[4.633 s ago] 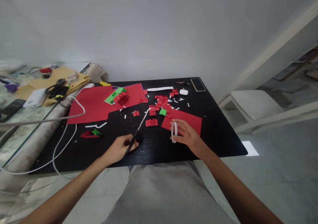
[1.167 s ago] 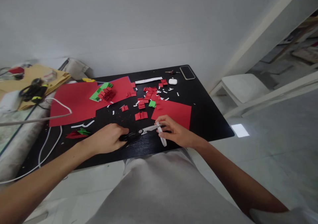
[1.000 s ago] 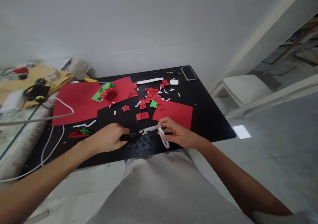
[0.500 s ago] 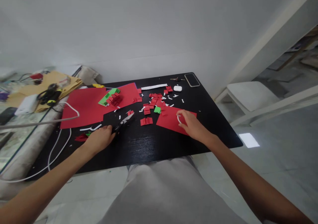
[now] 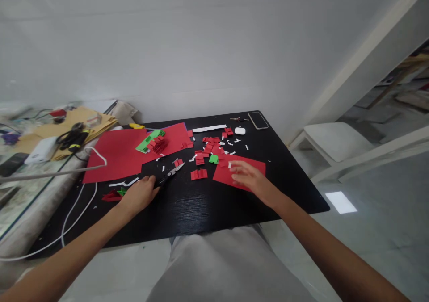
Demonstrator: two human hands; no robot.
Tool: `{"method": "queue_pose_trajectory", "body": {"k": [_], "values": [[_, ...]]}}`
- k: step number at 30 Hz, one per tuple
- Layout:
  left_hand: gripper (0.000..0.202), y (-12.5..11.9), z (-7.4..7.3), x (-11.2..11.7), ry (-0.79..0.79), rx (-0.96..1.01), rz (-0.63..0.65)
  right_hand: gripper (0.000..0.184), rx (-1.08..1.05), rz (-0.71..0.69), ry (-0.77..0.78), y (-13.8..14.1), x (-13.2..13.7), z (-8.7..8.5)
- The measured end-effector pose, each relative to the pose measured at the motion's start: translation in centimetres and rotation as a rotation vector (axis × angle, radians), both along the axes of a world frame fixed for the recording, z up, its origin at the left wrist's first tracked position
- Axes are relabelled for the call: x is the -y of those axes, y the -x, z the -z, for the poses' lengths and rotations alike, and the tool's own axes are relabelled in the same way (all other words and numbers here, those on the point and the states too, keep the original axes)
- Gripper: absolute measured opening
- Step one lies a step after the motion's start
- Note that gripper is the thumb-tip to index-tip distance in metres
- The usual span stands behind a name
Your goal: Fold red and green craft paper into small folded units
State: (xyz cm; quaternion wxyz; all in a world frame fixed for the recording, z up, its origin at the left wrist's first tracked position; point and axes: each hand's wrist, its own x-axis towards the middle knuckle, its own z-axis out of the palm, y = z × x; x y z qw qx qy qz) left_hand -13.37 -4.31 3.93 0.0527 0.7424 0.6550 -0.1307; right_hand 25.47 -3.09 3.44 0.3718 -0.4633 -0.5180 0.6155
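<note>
My left hand [image 5: 142,192] is closed around the black handles of a pair of scissors [image 5: 173,170], whose metal blades point away to the right over the black table [image 5: 187,208]. My right hand [image 5: 250,177] hovers over a red paper sheet [image 5: 258,164], its fingers curved and apart. A small white paper strip [image 5: 229,164] shows by its fingertips; whether it touches them is hard to tell. Left of that sheet lie a small green folded piece [image 5: 213,159] and several red folded pieces [image 5: 199,174]. A red and green paper piece [image 5: 112,196] lies beside my left hand.
Larger red sheets [image 5: 115,152] lie at the left, with a green folded strip [image 5: 149,140] on them. White scraps, a long white strip [image 5: 209,128], an earbud case [image 5: 239,131], keys [image 5: 239,119] and a phone [image 5: 258,120] lie behind. A white cable [image 5: 69,210] crosses the left side.
My right hand has shifted left over the red sheet, its fingers loosening; the white strip between them is now by the fingertips. My left hand stays at the scissors. The view has tilted up slightly.
</note>
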Motion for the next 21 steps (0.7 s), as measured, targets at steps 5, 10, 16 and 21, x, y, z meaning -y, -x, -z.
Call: {"method": "queue_pose_trajectory", "body": {"k": [5,10,16,21], "values": [[0.021,-1.2,-0.9,0.1,-0.058,0.090,0.003,0.052,-0.400,-0.087,0.365,1.7,1.1,-0.6],[0.029,-7.5,-0.8,1.2,-0.002,0.987,-0.085,0.054,-0.456,-0.155,0.389,3.6,1.4,-0.5],[0.042,-13.6,0.7,1.0,0.154,1.687,-0.414,0.059,-0.458,-0.179,0.399,4.8,1.4,-0.4],[0.046,-14.1,1.2,0.4,0.168,1.734,-0.432,0.061,-0.434,-0.174,0.402,5.2,1.3,-0.1]]}}
